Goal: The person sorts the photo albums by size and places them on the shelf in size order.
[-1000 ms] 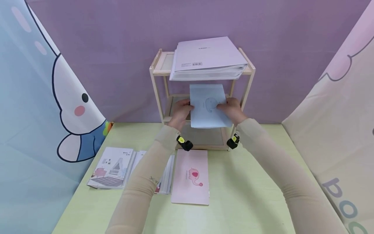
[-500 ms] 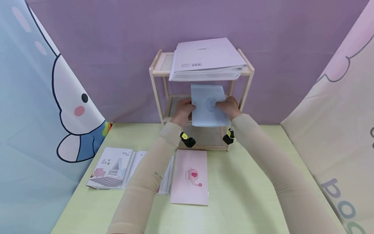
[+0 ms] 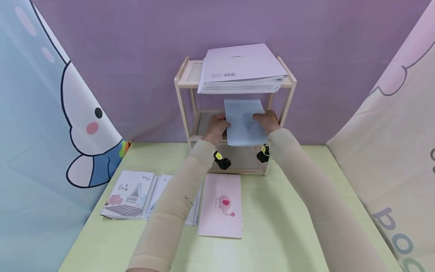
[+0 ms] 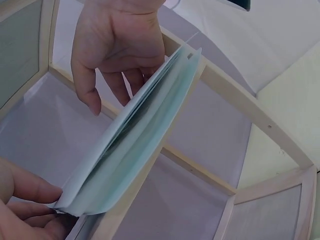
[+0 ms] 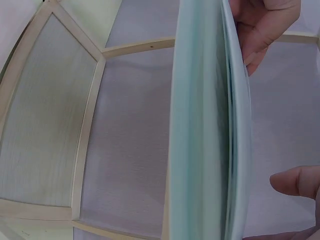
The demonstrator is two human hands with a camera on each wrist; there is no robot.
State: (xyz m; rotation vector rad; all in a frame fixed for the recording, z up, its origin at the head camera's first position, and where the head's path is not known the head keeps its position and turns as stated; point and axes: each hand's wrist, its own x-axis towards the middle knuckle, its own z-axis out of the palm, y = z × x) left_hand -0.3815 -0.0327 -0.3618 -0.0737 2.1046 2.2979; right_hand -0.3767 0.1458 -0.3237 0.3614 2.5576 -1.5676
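A light blue notebook (image 3: pixel 238 134) with an elephant outline on its cover is held in front of the middle tier of a small wooden shelf (image 3: pixel 186 109). My left hand (image 3: pixel 216 127) grips its left edge, thumb on the cover side, fingers curled at the end. On the other side my right hand (image 3: pixel 268 121) holds the right edge, its thumb lying over the elephant in the head view. From the left wrist, the edge of the notebook (image 4: pixel 135 145) shows several loosely parted layers. The right wrist view looks along that same edge, with my right thumb (image 5: pixel 296 181) at the lower right.
Large pale lilac books (image 3: pixel 242 66) lie stacked on the top tier, overhanging its front. On the green table (image 3: pixel 272 226), a pink elephant notebook (image 3: pixel 220 206) lies before the shelf. White illustrated books (image 3: pixel 130 194) lie to its left, partly behind my left forearm.
Both hands and the blue notebook have shifted slightly to the right and away from me, toward the shelf. The pink notebook and the books have stayed put.
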